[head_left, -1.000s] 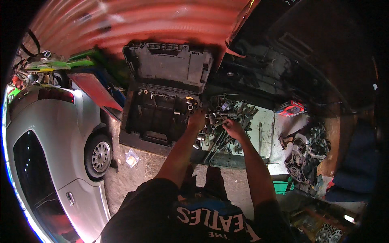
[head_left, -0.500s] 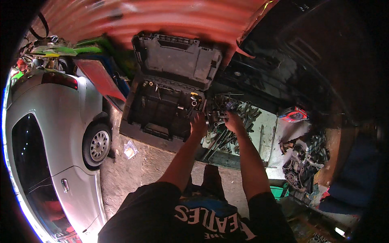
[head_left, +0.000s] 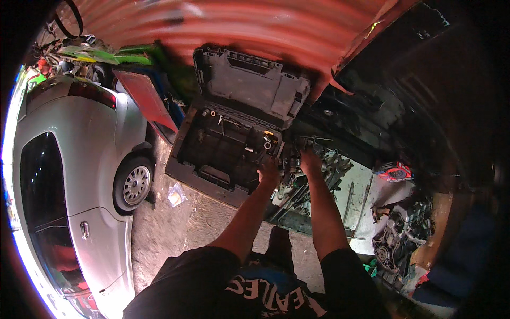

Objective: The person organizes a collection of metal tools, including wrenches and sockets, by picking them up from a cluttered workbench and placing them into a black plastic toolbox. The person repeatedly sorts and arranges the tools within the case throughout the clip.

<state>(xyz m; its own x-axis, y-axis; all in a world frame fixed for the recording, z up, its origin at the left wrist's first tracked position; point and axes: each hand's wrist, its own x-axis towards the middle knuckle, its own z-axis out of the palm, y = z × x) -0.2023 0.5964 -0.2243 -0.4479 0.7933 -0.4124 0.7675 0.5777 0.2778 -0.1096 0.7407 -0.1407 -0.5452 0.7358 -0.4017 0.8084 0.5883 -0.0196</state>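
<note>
An open black tool case (head_left: 175, 169) lies with its hinged lid raised at the back. A few small metal parts sit inside, among them a ring-shaped piece (head_left: 267, 145) near the right wall. My left hand (head_left: 269, 171) is over the case's right edge, its thumb apart; its fingertips are too dark to make out. Just right of it, my right hand (head_left: 309, 161) is closed at the top of a heap of wrenches and other metal tools (head_left: 333, 169). What the right fingers hold is hidden in the dark clutter.
A silver car (head_left: 93, 175) stands at the left, beside a leaning red panel (head_left: 149, 101). Right of the tools are a red box (head_left: 394, 171) and a greasy engine part (head_left: 399, 226). A small plastic bag (head_left: 176, 195) lies on the floor. Red corrugated sheet (head_left: 255, 26) runs behind.
The whole view has shifted, with the scene sitting a little further right. My left hand has moved slightly down along the case's right edge; my right hand stays at the heap.
</note>
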